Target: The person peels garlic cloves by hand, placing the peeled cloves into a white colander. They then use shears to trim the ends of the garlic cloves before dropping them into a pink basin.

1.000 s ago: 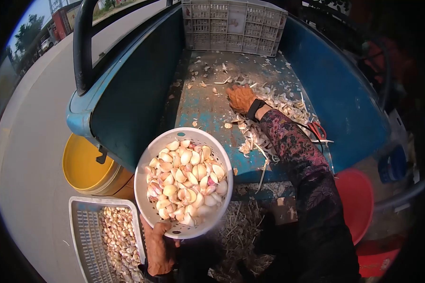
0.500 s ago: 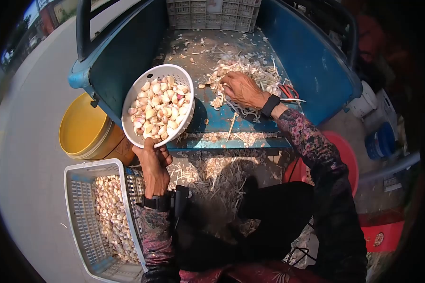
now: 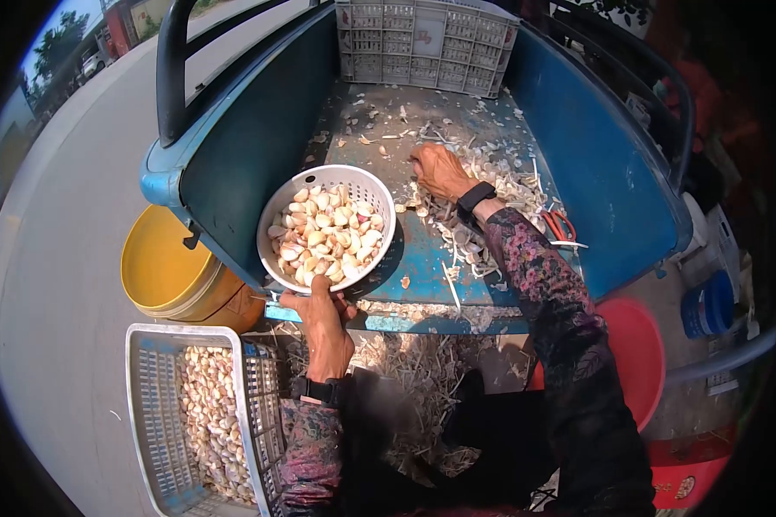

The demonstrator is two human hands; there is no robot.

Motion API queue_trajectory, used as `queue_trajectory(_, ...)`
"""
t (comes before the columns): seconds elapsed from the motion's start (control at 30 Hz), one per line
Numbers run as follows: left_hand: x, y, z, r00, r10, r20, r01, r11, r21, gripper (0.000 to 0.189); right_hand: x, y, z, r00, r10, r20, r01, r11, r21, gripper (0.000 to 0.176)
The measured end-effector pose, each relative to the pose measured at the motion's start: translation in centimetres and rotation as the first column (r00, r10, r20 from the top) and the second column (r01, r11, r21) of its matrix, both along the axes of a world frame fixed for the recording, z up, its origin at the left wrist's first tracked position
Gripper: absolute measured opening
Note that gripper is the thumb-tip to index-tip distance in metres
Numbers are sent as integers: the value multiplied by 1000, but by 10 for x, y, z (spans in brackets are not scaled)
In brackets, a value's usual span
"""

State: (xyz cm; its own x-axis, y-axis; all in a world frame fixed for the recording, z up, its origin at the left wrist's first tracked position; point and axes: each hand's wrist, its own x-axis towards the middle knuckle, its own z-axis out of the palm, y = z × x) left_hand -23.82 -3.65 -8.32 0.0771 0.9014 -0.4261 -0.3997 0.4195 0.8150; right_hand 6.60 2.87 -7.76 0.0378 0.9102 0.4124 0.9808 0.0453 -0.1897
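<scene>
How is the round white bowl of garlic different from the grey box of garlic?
The round white plastic colander is small and up over the blue cart bed, held by the left hand; the grey rectangular plastic crate is bigger, on the ground, untouched. Both hold garlic cloves.

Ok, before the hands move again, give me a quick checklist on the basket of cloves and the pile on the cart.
1. Left hand grips the near rim of the white basket: ok.
2. Basket level, garlic cloves all inside, none going over the rim: ok.
3. Basket set down on the blue cart bed or held just above it: cannot tell.
4. Right hand on the pile of skins and cloves: ok. Whether it holds a clove: cannot tell.
5. Red-handled scissors lie apart from the right hand: ok.
6. Grey crate with cloves sits below, beside the left forearm: ok.
</scene>
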Motion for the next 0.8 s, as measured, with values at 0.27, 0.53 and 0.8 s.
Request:
queue_trajectory(0.27, 1, 15, 9, 983, -40, -179, 35, 999, -30, 59, -7, 108, -53, 979, -129, 157, 156, 973, -168, 16)
queue_trajectory(0.53, -1, 19, 8, 996, -57, -68, 55, 998, -28, 62, 1, 42, -17, 967, 9, -253, -13, 1000, -13, 28)
queue_trajectory(0.8, 6, -27, -2, 922, -275, 272, 292, 956, -20, 34, -65, -147, 57, 368, -44, -929, -113, 989, -92, 40)
